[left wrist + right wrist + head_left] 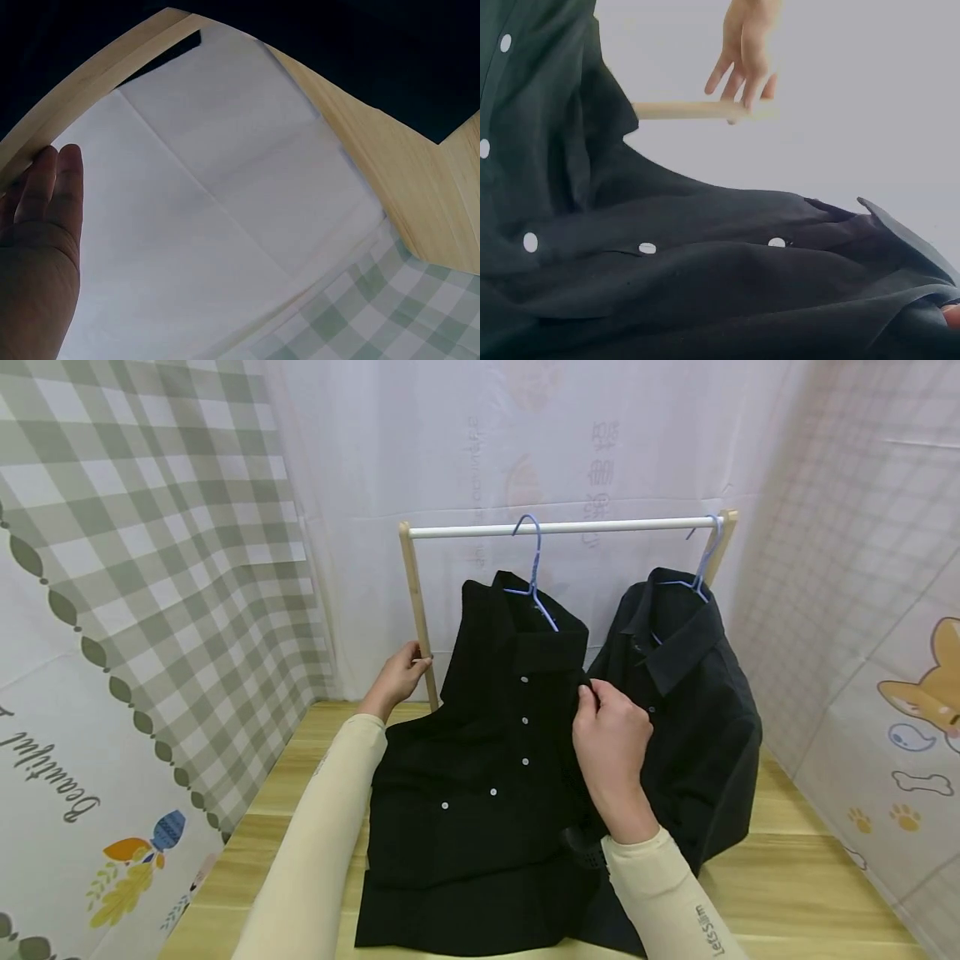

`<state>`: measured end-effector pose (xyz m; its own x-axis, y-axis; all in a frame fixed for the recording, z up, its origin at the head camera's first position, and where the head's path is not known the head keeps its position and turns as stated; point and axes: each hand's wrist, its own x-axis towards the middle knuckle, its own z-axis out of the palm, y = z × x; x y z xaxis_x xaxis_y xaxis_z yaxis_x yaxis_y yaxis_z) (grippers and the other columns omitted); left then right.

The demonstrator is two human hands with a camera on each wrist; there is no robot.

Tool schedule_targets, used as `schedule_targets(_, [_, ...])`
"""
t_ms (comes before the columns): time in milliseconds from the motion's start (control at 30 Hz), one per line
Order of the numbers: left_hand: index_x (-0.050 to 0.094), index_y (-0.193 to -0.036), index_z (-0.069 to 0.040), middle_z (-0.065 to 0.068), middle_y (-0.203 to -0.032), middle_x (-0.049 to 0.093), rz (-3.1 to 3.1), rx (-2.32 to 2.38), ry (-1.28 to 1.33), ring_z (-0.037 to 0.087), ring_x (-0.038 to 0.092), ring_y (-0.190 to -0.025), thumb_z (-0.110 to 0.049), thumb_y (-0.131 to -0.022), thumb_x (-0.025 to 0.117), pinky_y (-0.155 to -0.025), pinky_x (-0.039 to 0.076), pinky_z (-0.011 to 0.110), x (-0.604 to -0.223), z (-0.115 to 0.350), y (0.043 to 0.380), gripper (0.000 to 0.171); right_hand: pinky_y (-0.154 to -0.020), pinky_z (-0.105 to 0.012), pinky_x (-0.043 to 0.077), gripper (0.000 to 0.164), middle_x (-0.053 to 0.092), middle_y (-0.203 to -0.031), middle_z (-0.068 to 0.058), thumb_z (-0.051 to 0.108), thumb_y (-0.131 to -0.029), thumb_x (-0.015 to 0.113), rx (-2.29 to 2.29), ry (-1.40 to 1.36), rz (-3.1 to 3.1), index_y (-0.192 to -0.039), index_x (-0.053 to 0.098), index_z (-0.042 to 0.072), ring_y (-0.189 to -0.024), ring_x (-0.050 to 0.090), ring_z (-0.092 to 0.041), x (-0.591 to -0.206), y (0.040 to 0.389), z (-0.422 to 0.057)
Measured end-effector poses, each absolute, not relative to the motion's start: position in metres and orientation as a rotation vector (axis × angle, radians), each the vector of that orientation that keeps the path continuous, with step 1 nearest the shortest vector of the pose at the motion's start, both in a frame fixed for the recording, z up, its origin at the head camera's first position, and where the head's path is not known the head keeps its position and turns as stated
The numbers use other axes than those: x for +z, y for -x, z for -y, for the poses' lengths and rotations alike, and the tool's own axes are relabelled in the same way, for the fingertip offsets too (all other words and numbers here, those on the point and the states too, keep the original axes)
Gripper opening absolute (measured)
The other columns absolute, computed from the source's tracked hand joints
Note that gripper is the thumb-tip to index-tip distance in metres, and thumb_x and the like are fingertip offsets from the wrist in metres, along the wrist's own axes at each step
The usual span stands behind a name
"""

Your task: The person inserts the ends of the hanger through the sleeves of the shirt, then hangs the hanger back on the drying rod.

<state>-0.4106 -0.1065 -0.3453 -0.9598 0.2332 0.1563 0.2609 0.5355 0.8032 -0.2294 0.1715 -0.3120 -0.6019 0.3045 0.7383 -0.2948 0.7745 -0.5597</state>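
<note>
A black shirt with white buttons (480,735) hangs from a blue hanger (536,560) on the white rail of a small clothes rack (465,532). My right hand (615,731) pinches this shirt by its edge just below the collar, thumb on top; in the right wrist view only a fingertip shows at the lower right corner. At the rack's left wooden post (417,602), my left hand (397,681) holds the post between thumb and fingers. The left wrist view shows its fingers (69,180) reaching up to the wood.
A second dark shirt (705,718) hangs on another blue hanger (705,560) at the rail's right end. The rack stands on a wood-grain table (810,877). Checked cloth (187,527) drapes the left side, with pale printed sheets behind and at the right.
</note>
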Motion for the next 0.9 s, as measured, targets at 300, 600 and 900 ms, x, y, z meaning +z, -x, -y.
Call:
schedule_targets(300, [0.033,-0.151,-0.003,0.020,-0.149,0.041,2.746,-1.419,0.423,0.037,0.037,-0.139,-0.024,-0.108,0.043,-0.110,0.034,0.052,-0.345,0.107,0.410,0.049,-0.062,-0.047,0.050,0.014,0.072,-0.082,-0.018,0.006,-0.095,0.065,0.917,-0.062,2.114,-0.093,0.074,-0.005,-0.071,0.067,-0.033,-0.305,0.231,-0.140])
schedule_targets(600, [0.041,-0.142,-0.003,0.020,-0.143,0.047,2.747,-1.396,0.441,0.037,0.043,-0.134,-0.022,-0.108,0.043,-0.106,0.038,0.051,-0.345,0.107,0.412,0.039,-0.060,-0.044,0.049,0.015,0.071,-0.080,-0.016,0.006,-0.096,0.064,0.920,-0.132,2.069,-0.090,0.074,-0.003,-0.068,0.066,-0.032,-0.289,0.236,-0.125])
schedule_targets(900, [0.045,-0.140,-0.003,0.019,-0.138,0.052,2.720,-1.386,0.443,0.035,0.048,-0.128,-0.018,-0.107,0.045,-0.104,0.040,0.049,-0.345,0.105,0.413,0.036,-0.066,-0.048,0.051,0.018,0.071,-0.085,-0.019,0.009,-0.097,0.062,0.920,-0.095,2.158,-0.093,0.073,-0.003,-0.074,0.066,-0.036,-0.278,0.261,-0.104])
